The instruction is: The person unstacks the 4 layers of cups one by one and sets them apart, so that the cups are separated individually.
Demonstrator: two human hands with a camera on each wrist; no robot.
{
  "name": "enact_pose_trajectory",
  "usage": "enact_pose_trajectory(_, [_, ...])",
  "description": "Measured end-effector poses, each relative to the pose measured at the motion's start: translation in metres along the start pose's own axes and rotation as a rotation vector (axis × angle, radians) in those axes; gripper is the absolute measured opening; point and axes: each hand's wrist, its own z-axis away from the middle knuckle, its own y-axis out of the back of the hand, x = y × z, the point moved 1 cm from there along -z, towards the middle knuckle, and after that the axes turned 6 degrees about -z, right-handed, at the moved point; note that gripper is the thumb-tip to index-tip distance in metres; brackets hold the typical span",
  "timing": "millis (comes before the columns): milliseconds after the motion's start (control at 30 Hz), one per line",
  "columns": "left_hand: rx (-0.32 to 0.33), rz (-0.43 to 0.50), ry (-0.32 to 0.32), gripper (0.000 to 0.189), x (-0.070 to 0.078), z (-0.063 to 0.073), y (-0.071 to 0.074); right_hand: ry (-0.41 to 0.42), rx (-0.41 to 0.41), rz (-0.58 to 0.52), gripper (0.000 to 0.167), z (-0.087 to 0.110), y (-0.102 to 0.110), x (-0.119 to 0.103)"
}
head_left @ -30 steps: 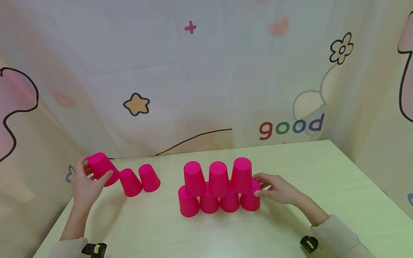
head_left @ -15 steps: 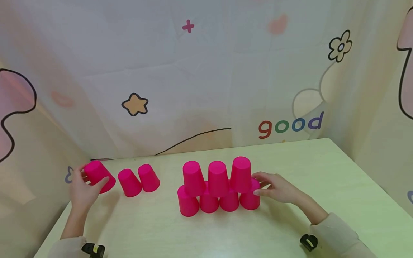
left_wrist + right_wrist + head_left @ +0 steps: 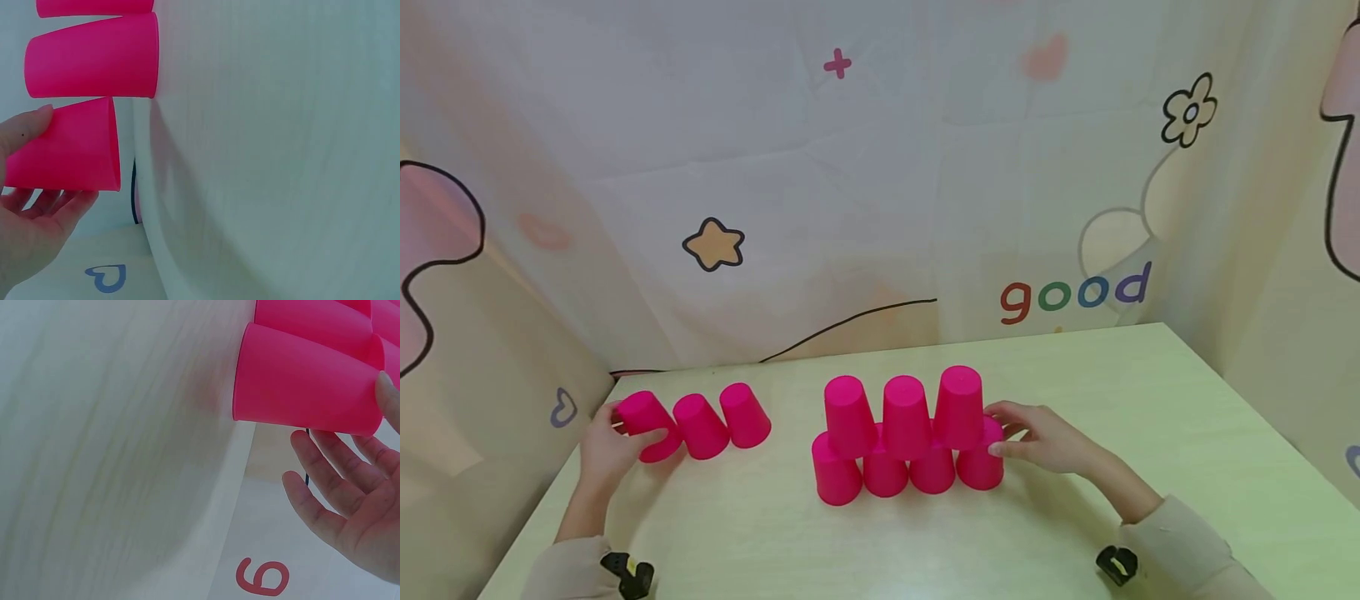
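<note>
At the left of the head view, my left hand (image 3: 610,450) holds a pink cup (image 3: 651,421) upside down and tilted, thumb on the near side and fingers behind. In the left wrist view, the held cup's rim (image 3: 117,150) sits slightly off the table, close beside a standing pink cup (image 3: 94,59). My right hand (image 3: 1045,437) is at the bottom row's rightmost cup (image 3: 979,467), its thumb touching the cup and its fingers loosely spread at the far side. In the right wrist view, the little finger (image 3: 312,503) is apart from that cup (image 3: 306,381).
Two pink cups stand inverted at the left, a middle one (image 3: 702,427) and another (image 3: 745,415). Several inverted cups form a bottom row, with three more on top, including the top right cup (image 3: 960,408). A printed cloth (image 3: 880,208) hangs behind the table (image 3: 850,550).
My left hand first moved away from the standing cups with its cup, then came back right and lower beside them. My right hand and the stacked cups stayed in place.
</note>
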Motion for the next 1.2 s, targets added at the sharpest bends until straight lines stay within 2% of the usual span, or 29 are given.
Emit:
enact_pose_trajectory(133, [-0.033, -0.017, 0.000, 0.082, -0.005, -0.003, -0.003, -0.017, -0.009, -0.008, 0.049, 0.000, 0.000, 0.000])
enact_pose_trajectory(400, [-0.110, -0.043, 0.036, 0.079, 0.004, 0.009, -0.003, -0.035, -0.006, -0.002, 0.051, 0.000, 0.000, -0.001])
enact_pose_trajectory(567, [-0.116, -0.028, 0.028, 0.083, -0.007, 0.003, -0.003, -0.034, -0.008, -0.003, 0.050, 0.000, 0.000, -0.001])
enact_pose_trajectory(667, [-0.116, -0.019, 0.018, 0.086, -0.007, 0.004, -0.002, -0.034, -0.006, 0.000, 0.050, -0.001, 0.000, -0.001])
enact_pose_trajectory(767, [-0.120, -0.028, 0.000, 0.087, 0.002, 0.008, 0.001, -0.037, -0.004, 0.002, 0.050, 0.000, 0.000, -0.002])
enact_pose_trajectory(800, [-0.102, -0.047, -0.010, 0.086, 0.006, 0.009, 0.001, -0.038, -0.002, 0.003, 0.050, 0.000, 0.000, -0.002])
enact_pose_trajectory(1067, [-0.055, -0.172, -0.184, 0.078, 0.041, 0.023, 0.014, -0.035, 0.002, 0.005, 0.050, 0.000, 0.000, -0.002])
enact_pose_trajectory(1200, [-0.022, -0.201, -0.242, 0.077, 0.061, 0.030, 0.016, -0.034, -0.002, -0.001, 0.050, -0.001, 0.000, -0.003])
